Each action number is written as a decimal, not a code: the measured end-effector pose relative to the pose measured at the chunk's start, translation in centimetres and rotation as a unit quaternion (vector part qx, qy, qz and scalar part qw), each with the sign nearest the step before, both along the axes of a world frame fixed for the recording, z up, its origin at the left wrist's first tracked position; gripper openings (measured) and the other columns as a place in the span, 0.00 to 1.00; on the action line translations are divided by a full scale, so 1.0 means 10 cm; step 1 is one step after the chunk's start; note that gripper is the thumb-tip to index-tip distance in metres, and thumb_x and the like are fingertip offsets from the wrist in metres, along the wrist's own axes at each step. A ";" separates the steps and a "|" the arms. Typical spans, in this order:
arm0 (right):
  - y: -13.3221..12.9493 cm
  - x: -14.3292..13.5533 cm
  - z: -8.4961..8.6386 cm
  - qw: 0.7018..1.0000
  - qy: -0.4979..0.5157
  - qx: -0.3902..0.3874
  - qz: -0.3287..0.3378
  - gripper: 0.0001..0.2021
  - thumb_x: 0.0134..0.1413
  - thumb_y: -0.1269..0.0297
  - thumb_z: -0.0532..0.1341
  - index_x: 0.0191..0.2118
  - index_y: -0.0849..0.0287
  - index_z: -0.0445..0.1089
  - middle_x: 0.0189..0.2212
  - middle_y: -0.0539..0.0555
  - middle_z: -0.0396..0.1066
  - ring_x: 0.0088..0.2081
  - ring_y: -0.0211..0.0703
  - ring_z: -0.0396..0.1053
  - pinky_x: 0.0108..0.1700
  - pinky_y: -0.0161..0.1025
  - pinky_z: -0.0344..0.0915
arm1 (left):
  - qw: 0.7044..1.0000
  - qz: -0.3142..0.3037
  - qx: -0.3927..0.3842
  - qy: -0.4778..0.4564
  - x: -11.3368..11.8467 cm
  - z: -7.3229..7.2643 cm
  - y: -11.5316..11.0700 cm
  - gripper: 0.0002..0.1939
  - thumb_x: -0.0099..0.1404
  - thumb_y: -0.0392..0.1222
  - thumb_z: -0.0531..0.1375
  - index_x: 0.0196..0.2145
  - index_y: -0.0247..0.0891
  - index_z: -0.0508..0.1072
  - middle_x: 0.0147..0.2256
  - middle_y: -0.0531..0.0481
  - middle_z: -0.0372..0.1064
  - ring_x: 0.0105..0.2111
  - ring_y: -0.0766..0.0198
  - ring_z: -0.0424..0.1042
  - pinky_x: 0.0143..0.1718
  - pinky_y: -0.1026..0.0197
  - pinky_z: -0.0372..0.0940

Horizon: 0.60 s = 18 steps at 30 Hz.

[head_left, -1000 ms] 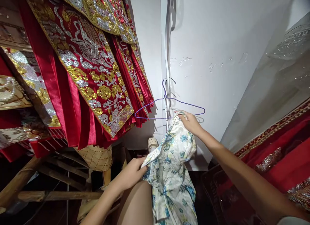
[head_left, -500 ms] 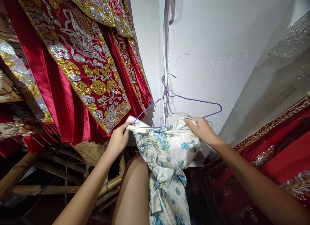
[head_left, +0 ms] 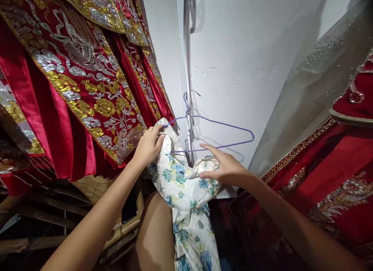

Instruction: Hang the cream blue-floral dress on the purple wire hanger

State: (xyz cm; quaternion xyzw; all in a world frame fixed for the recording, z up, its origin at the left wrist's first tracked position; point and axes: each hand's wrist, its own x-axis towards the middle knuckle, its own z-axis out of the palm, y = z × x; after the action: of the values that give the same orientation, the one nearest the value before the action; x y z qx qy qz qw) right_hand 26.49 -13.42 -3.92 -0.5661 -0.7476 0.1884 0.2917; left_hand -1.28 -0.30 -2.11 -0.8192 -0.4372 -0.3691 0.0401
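Note:
A purple wire hanger [head_left: 224, 124] hangs by its hook from a narrow upright edge at the wall. The left end of the hanger runs into the neck of a white floral dress [head_left: 186, 189], printed with blue and yellow flowers. My left hand [head_left: 149, 144] pinches the dress's left shoulder around that end. At the right side of the neckline is my right hand [head_left: 225, 166], thumb and fingers spread apart, touching the cloth near the hanger's lower bar. The right arm of the hanger is bare. The dress's skirt drapes down past my leg.
Red costumes with gold and silver embroidery [head_left: 96, 84] hang at the left. Bamboo furniture [head_left: 128, 226] stands below them. On the right are more red beaded garments [head_left: 329, 177] beside a clear plastic sheet [head_left: 291, 92]. A white wall [head_left: 239, 37] lies ahead.
The dress's left shoulder has been drawn up over the hanger's left end. My right hand has loosened from its pinch and spread, and the right neckline sits lower. The view has shifted rightward.

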 end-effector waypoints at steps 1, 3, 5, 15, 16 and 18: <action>-0.05 0.04 0.01 1.000 0.001 -0.001 -0.012 0.48 0.46 0.52 0.71 0.71 0.43 0.50 0.41 0.53 0.77 0.35 0.50 0.74 0.34 0.39 0.65 | 1.000 -0.012 -0.006 -0.005 0.00 -0.03 0.01 0.22 0.73 0.47 0.47 0.59 0.36 0.66 0.52 0.37 0.70 0.52 0.48 0.69 0.54 0.48 0.62; -0.11 0.17 0.03 0.998 0.025 0.028 -0.052 0.53 0.47 0.59 0.70 0.74 0.42 0.39 0.35 0.50 0.77 0.30 0.47 0.73 0.30 0.38 0.65 | 0.999 -0.024 -0.018 -0.024 -0.01 -0.07 0.01 0.20 0.73 0.45 0.46 0.56 0.36 0.68 0.49 0.39 0.73 0.49 0.50 0.71 0.51 0.51 0.64; -0.06 0.37 0.06 0.987 0.055 0.098 -0.116 0.53 0.49 0.64 0.67 0.75 0.48 0.35 0.33 0.51 0.77 0.30 0.47 0.73 0.31 0.39 0.66 | 0.998 -0.030 -0.026 -0.038 -0.01 -0.07 0.00 0.19 0.72 0.43 0.47 0.52 0.36 0.71 0.47 0.40 0.74 0.47 0.51 0.72 0.50 0.53 0.64; 0.37 1.19 0.51 0.983 0.153 -0.025 -0.093 0.16 0.38 0.65 0.68 0.39 0.61 0.81 0.32 0.56 0.81 0.29 0.48 0.75 0.29 0.38 0.67 | 0.993 0.036 -0.018 -0.109 -0.08 0.16 -0.09 0.17 0.70 0.46 0.51 0.53 0.37 0.65 0.44 0.40 0.72 0.44 0.51 0.72 0.47 0.52 0.64; 0.36 1.19 0.53 0.978 0.191 -0.043 -0.077 0.14 0.37 0.64 0.69 0.35 0.60 0.80 0.28 0.55 0.80 0.26 0.46 0.74 0.28 0.38 0.67 | 0.989 0.050 -0.030 -0.133 -0.13 0.18 -0.07 0.19 0.70 0.47 0.53 0.55 0.36 0.63 0.44 0.41 0.71 0.43 0.52 0.72 0.45 0.52 0.65; 0.38 1.14 0.48 0.958 0.278 -0.049 -0.045 0.12 0.39 0.57 0.71 0.30 0.59 0.78 0.24 0.54 0.77 0.25 0.46 0.73 0.27 0.39 0.68 | 0.985 0.054 -0.064 -0.153 -0.18 0.23 -0.04 0.20 0.68 0.48 0.54 0.54 0.37 0.64 0.41 0.43 0.72 0.39 0.54 0.72 0.42 0.54 0.65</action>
State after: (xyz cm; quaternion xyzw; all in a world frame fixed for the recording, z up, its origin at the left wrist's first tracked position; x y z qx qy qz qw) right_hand 37.86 -9.66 0.92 -0.5378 -0.6009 0.3613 0.4681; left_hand -3.06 -0.70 0.14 -0.7292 -0.5046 -0.4584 -0.0596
